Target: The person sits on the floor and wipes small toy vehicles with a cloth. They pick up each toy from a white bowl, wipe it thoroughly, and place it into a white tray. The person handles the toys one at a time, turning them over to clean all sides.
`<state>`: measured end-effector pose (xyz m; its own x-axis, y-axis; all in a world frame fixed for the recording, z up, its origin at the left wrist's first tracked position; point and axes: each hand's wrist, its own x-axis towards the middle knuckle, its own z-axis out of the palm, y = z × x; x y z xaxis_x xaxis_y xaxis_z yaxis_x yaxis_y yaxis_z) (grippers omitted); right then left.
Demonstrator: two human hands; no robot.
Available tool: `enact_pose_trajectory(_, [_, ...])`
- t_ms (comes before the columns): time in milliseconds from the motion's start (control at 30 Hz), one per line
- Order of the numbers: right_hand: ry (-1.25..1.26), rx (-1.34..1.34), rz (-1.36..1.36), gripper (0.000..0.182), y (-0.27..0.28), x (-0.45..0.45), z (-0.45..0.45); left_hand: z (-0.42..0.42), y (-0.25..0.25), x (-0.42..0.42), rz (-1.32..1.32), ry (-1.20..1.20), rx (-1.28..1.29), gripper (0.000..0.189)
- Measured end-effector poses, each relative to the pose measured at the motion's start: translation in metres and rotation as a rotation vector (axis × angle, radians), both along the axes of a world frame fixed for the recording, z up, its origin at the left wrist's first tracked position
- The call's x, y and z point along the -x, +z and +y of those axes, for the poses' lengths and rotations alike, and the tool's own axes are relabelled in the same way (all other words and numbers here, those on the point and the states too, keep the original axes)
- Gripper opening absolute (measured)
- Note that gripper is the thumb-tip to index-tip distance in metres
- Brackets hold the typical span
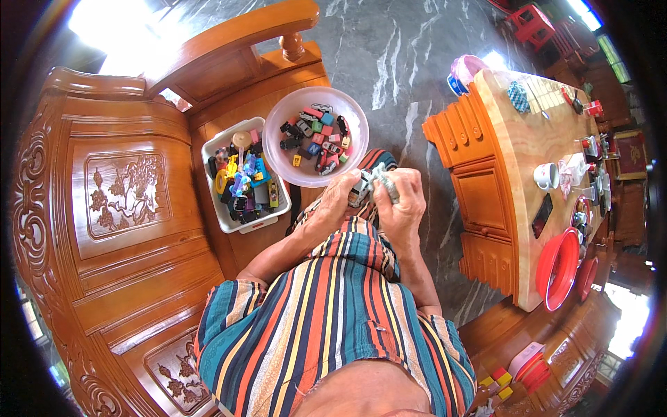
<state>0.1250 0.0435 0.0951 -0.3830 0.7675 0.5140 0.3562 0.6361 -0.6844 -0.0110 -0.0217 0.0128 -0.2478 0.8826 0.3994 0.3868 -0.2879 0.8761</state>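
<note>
In front of my lap, my left hand (336,200) is closed around a toy car (359,190), silver-grey and dark. My right hand (401,203) pinches a bunched pale green cloth (384,183) against the car's right side. Just beyond the hands, a translucent pinkish plastic bowl (273,167) contains small toy cars and coloured blocks. Left of it, a white plastic basket (224,221) holds a mixed pile of toys, among them yellow, blue and black pieces. The fingers hide part of the car.
Bowl and basket rest on the seat of a carved wooden bench (208,125). To the right stands a wooden table (513,156) bearing a white mug (545,176), a phone (542,215), a checked cloth (518,97) and a red basin (544,276). Grey marbled floor (385,62) lies between.
</note>
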Motion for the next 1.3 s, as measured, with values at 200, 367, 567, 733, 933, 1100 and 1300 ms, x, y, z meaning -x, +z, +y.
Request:
enact_pose_trajectory(200, [0.047,0.009,0.042,0.014,0.002,0.000,0.003,-0.002,-0.029,-0.004,-0.729,0.007,0.490,0.031])
enact_pose_trajectory(367, [0.102,-0.012,-0.023,0.018,0.007,0.000,-0.010,0.002,0.019,-0.009,-0.925,0.083,0.425,0.031])
enact_pose_trajectory(567, [0.192,-0.036,-0.098,0.024,0.010,0.001,-0.032,-0.003,-0.006,0.001,0.177,0.163,0.005,0.032])
enact_pose_trajectory(733, [0.212,-0.041,-0.080,0.025,0.010,0.002,-0.031,0.002,-0.002,0.001,0.201,0.153,-0.094,0.032])
enact_pose_trajectory(933, [0.055,-0.045,-0.060,0.018,0.010,-0.002,-0.007,0.004,0.000,0.002,-0.401,0.035,0.276,0.032])
enact_pose_trajectory(1100, [-0.019,0.014,-0.038,0.016,-0.004,-0.010,0.012,0.007,0.054,-0.005,-1.019,-0.162,0.542,0.033])
enact_pose_trajectory(1300, [-0.069,0.136,0.054,0.013,-0.011,-0.020,0.019,0.010,0.057,0.008,-1.190,-0.219,0.447,0.034])
